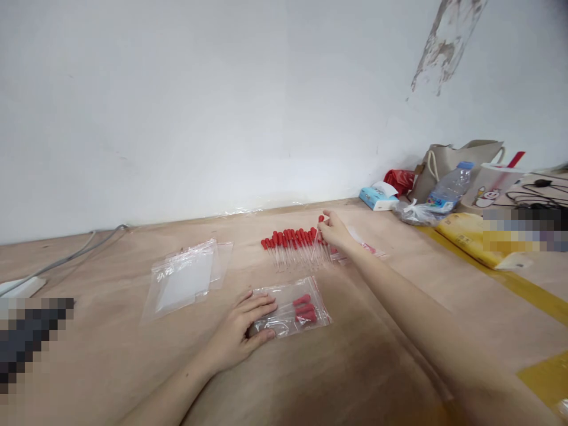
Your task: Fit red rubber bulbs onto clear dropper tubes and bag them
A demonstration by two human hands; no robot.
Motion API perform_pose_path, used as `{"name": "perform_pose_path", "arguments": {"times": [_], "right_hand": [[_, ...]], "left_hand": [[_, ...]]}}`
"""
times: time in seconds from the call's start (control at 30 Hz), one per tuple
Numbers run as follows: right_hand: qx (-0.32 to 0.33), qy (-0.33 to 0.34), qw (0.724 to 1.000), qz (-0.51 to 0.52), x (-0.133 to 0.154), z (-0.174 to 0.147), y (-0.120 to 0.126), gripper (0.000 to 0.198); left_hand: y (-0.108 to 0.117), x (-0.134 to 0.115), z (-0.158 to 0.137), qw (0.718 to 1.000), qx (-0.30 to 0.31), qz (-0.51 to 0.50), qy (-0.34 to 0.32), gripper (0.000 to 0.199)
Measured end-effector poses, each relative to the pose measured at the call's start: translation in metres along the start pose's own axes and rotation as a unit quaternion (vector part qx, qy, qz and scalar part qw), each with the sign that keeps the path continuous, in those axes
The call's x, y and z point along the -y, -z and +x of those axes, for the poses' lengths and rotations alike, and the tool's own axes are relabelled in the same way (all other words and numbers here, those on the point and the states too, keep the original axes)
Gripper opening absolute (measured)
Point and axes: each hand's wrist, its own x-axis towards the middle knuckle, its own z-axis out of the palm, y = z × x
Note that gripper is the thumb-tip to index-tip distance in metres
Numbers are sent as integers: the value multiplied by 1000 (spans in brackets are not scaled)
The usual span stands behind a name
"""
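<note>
My left hand lies with its fingers stretched out over the left end of a clear zip bag, pressing it to the table. Inside that bag are several droppers with red bulbs, bulbs toward the right. Farther back, a row of loose droppers lies side by side, red bulbs away from me and clear glass tubes toward me. At the row's right end, my right hand is closed in a pinch on one dropper, its red bulb raised above the row. Another bag with red contents lies partly behind my right wrist.
Flat zip bags with white panels lie at the left. A tissue pack, plastic bottle, paper bag, cup and yellow pack crowd the back right. A grey cable runs along the left; the wall stands behind.
</note>
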Motion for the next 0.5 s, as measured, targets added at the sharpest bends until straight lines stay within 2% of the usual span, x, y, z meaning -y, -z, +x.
{"name": "perform_pose_path", "arguments": {"times": [0.07,0.1,0.23,0.37,0.5], "right_hand": [[-6,19,999,44,-14,-27,12,43],[-17,40,992,117,-23,-42,16,43],[-39,15,959,279,-49,-87,19,37],[-48,-10,937,347,-55,-98,8,34],[-21,-47,919,391,-50,-101,-4,33]], "left_hand": [[0,0,0,1000,-2,-3,-1,41],[0,0,0,1000,-2,-4,0,40],[1,0,1,1000,8,-7,3,39],[1,-2,1,1000,16,-5,7,39],[1,-3,0,1000,13,4,14,41]]}}
